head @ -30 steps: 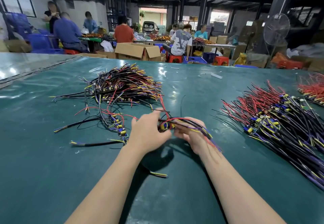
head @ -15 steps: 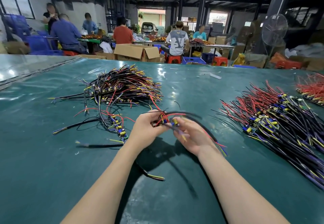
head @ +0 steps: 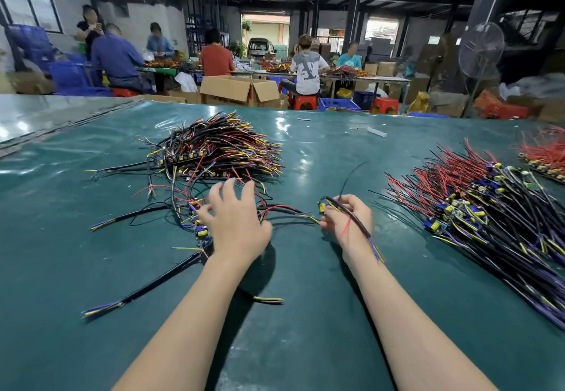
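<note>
Green matting (head: 61,268) is stretching across the whole bench, and at its left loose black cables (head: 153,289) are lying short of the near edge. Just beyond them, the tangled pile (head: 214,149) is spilling strands toward the left hand (head: 235,222), which is hovering with fingers spread and unclenched, grasping nothing, over loose driver boards (head: 200,228). A hasty grab here could be dragging several snagged leads along with one board. Bare mat is lying open between the hands. The right hand (head: 348,222) is curling round a wired board (head: 323,206), its cable trailing over the wrist. Swinging it rightward is risking a catch on the sorted pile (head: 489,216) nearby.
</note>
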Tool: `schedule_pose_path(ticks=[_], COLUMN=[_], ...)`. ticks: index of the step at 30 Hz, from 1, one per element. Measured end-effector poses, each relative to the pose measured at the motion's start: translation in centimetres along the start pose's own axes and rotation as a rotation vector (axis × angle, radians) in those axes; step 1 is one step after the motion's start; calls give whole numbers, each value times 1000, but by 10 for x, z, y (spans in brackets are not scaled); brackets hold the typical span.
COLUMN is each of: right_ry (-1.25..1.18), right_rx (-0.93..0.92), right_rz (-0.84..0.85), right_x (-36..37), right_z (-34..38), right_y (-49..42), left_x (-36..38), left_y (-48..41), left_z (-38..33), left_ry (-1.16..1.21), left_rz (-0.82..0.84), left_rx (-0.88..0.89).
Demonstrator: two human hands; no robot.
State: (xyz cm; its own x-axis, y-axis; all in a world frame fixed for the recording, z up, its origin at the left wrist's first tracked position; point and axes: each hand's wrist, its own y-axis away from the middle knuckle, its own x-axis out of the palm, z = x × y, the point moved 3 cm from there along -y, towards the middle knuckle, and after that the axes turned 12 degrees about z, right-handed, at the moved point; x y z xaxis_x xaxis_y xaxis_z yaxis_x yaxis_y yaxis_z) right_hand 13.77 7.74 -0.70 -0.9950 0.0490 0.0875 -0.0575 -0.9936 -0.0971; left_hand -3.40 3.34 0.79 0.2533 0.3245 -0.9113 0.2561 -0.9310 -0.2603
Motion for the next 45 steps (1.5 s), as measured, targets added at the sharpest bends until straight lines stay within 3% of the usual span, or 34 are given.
schedule_pose_path(ticks=[2, 3, 6, 8, 12, 20, 23, 28, 34, 41, 45], right_ry=[-11, -11, 77, 159, 191, -262, -311, -125, -262, -377, -484], right_rx=[-37, -64, -121, -153, -192, -28, 51, 102, 116, 47, 22], right_rz=[98, 162, 321, 359, 385, 285, 362, 456, 354, 443, 408], right_x=[4, 5, 12, 17, 20, 7, 8, 10, 5, 12, 13], right_z=[5, 7, 10, 9, 6, 3, 1, 0, -1, 4, 7], right_y=[3, 4, 9, 11, 12, 4, 5, 8, 6, 9, 9], left_x=[-6, -8, -1, 6, 13, 8, 5, 3, 0, 9, 13], left_y=[3, 4, 6, 8, 11, 15, 16, 13, 4, 6, 6], left_z=[-11, -15, -26, -30, -31, -35, -33, -25, -10, -20, -24], left_ry=[187, 337, 742, 831, 983, 1277, 1267, 1100, 523, 259, 460], left_rz=[-148, -137, 171, 335, 472, 726, 766, 796, 499, 393, 394], left_rx=[163, 223, 221, 172, 92, 117, 118, 82, 127, 140, 197])
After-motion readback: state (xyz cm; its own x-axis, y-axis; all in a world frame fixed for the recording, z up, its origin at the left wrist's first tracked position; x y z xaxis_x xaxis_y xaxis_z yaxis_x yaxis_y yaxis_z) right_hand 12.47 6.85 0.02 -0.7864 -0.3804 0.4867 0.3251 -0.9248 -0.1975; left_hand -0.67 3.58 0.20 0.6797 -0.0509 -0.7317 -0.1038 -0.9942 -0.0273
